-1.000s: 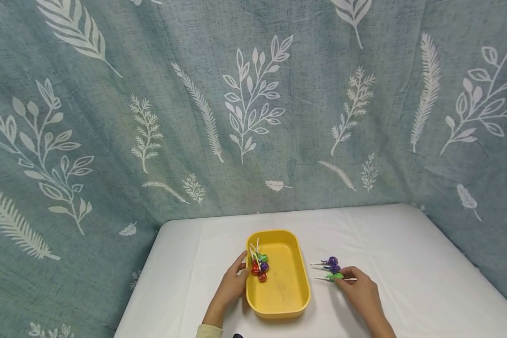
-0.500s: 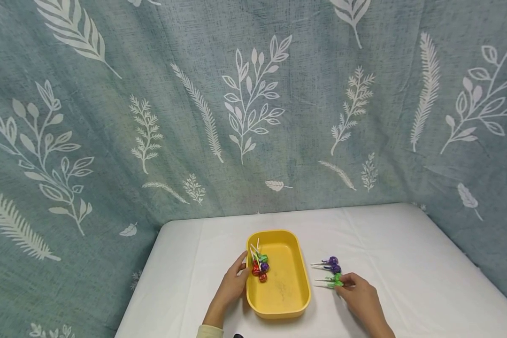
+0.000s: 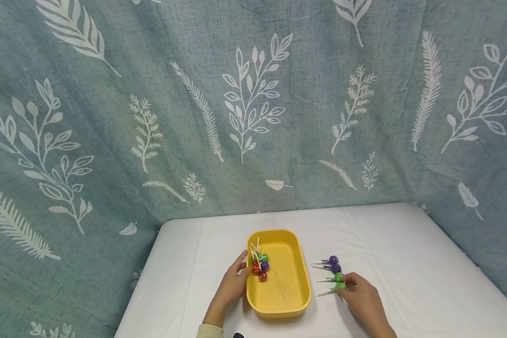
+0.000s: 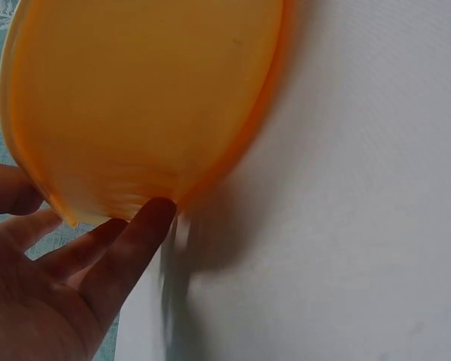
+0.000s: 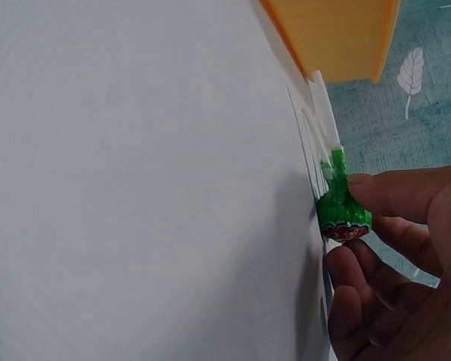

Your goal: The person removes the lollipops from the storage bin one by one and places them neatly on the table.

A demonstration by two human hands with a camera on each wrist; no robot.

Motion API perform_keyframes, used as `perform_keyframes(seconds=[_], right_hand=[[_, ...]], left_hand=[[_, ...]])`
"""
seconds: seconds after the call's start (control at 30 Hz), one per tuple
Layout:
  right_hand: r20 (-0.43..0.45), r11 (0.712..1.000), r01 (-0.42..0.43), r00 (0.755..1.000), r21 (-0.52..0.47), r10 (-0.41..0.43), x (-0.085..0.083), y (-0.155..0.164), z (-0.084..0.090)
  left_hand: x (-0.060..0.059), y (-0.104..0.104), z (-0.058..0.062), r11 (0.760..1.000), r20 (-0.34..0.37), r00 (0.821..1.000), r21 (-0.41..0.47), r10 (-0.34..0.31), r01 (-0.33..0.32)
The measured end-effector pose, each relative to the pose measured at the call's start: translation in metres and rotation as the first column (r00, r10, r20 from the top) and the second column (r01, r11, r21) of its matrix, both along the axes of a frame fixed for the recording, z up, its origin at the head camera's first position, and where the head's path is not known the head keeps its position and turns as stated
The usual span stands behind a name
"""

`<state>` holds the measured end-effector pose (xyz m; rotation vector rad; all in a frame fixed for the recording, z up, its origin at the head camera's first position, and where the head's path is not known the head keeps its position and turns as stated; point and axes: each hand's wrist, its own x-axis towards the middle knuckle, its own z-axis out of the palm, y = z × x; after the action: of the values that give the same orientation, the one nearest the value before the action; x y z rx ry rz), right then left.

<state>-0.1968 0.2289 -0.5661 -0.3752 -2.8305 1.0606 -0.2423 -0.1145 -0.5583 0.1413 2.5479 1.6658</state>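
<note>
On the white table (image 3: pixel 405 253) the yellow tray (image 3: pixel 297 300) sits with a small heap of lollipops (image 3: pixel 259 267) in its far left corner, and the left hand (image 3: pixel 233 286) rests against the tray's wall at nine o'clock, fingers straight and relaxed. At the tray's three o'clock the right hand (image 3: pixel 363 300) pinches the green lollipop (image 3: pixel 340 285) by its wrapped head at the fingertips (image 5: pixel 383 197), stick pointing back toward the tray. Another green one (image 3: pixel 337 277) and two purple lollipops (image 3: pixel 333 264) lie just beyond it at twelve o'clock.

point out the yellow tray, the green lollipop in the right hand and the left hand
yellow tray (image 3: pixel 301 300): head view, right rim near the front corner
green lollipop (image 5: pixel 343 213): right wrist view, wrapped head
left hand (image 3: pixel 232 288): head view, back of the hand
</note>
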Motion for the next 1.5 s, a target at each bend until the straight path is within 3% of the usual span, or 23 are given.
perform_keyframes(seconds=[0.83,1.23,1.5], right_hand=[[-0.001,0.999,-0.049,0.999,0.015,0.049,0.002,0.005,0.010],[-0.160,0.988,-0.146,0.978,-0.045,0.137,-0.012,-0.021,0.055],[-0.211,0.972,-0.206,0.961,-0.109,0.180,-0.026,-0.048,0.080]], left_hand=[[0.001,-0.001,0.002,1.000,-0.007,1.000,0.008,-0.019,0.019],[-0.002,-0.001,0.001,1.000,-0.019,1.000,0.002,-0.023,0.023],[-0.001,-0.002,0.000,1.000,-0.027,0.999,0.006,-0.029,0.029]])
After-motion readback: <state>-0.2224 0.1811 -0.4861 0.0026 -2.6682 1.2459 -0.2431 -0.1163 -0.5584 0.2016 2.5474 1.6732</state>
